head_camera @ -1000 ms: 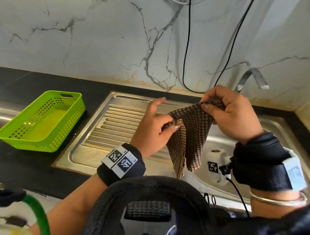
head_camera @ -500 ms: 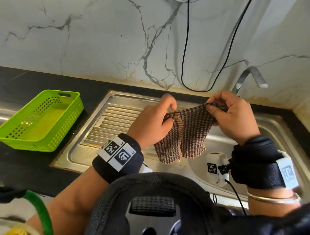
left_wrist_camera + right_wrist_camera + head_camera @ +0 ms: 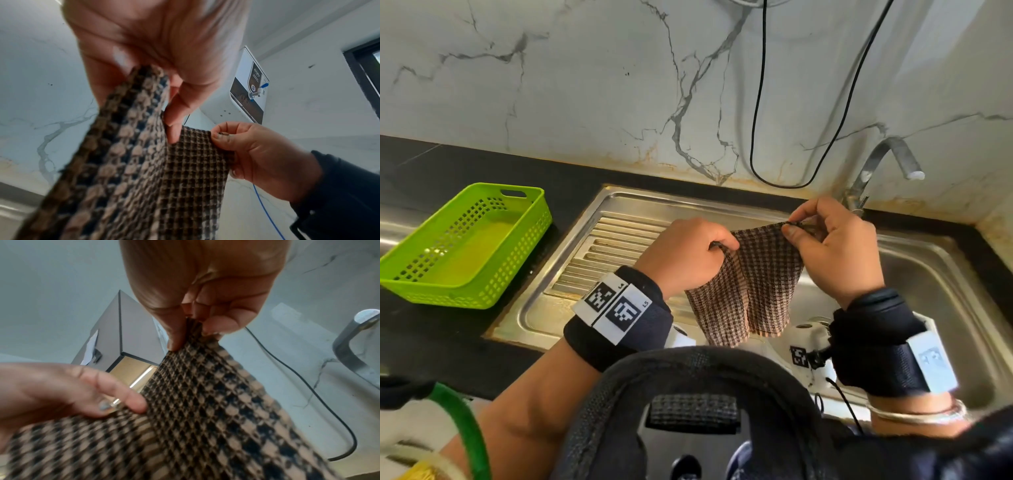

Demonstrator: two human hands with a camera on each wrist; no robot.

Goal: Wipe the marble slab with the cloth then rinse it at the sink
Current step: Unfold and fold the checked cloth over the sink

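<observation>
A brown and black checked cloth (image 3: 753, 284) hangs spread between both hands above the steel sink (image 3: 941, 274). My left hand (image 3: 688, 253) pinches its left upper corner, thumb and fingers curled on the fabric (image 3: 131, 146). My right hand (image 3: 828, 243) pinches the right upper corner (image 3: 193, 331) between thumb and fingertips. The cloth's lower edge dangles free over the sink's near rim. The curved tap (image 3: 883, 164) stands just behind my right hand, and no water is visible at its spout.
A green plastic basket (image 3: 465, 246) sits on the black counter (image 3: 421, 171) to the left of the ribbed drainboard (image 3: 613, 246). A black cable (image 3: 760, 137) loops down the white marble wall (image 3: 585, 85). A wall-mounted water purifier (image 3: 246, 91) hangs above.
The cloth went from a bunched, folded hang to a wider spread. My left hand shifted its grip to the cloth's corner and both hands drew apart.
</observation>
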